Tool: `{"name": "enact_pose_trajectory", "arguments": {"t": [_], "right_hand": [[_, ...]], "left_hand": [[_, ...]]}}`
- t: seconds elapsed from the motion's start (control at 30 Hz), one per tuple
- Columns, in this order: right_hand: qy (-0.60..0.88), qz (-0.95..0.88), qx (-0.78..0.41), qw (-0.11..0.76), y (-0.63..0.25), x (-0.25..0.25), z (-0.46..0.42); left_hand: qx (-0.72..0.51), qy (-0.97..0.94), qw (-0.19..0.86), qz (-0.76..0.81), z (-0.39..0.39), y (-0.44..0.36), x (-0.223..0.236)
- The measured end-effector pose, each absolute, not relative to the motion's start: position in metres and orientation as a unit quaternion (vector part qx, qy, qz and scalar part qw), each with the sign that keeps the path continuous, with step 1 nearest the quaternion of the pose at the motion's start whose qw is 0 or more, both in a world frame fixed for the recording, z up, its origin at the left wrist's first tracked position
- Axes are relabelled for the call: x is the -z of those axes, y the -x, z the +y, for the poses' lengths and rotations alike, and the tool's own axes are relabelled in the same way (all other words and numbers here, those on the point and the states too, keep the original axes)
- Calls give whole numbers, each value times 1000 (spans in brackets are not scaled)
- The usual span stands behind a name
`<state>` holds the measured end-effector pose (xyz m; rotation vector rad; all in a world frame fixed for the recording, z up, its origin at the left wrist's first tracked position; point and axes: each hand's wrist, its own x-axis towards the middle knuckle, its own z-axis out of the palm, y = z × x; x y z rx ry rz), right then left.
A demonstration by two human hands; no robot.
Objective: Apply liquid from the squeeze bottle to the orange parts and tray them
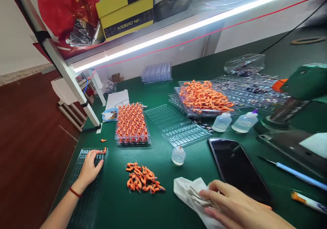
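Note:
My left hand [90, 167] rests on a clear plastic tray [84, 201] at the table's left edge, fingers curled on its far end, close to one orange part [104, 150] set in it. My right hand [230, 205] lies flat with fingers stretched out on a crumpled white cloth [186, 191] at the near edge. Between the hands lies a small heap of orange parts [143, 181]. A small clear bottle [178, 155] stands just behind that heap.
A full tray of orange parts [131, 125], an empty clear tray [176, 125], a tray heaped with orange parts [204, 97] and two bottles [235, 121] stand farther back. A black phone [236, 167], a blue-handled tool [298, 174] and a green machine [298, 92] occupy the right.

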<state>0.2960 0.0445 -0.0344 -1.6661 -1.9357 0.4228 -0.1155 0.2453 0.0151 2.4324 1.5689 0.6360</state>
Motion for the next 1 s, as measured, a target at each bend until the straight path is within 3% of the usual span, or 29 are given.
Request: {"name": "enact_pose_trajectory", "arguments": {"t": [0.17,0.37,0.87,1.0], "right_hand": [[664,-633,-191,349,-305,-1,83],[669,-599,-207,389,-287,16,135],[658,-586,-245,404,-298,-8,84],[663,-538,-310,418,-294,-1,63]], "left_hand": [[-206,-865,130,439,206,49,-31],[-148,-905,167,363,165,-23,-24],[-71,-896,179,401,154,-33,-21],[-72,-892,198,401,154,-31,-23]]}}
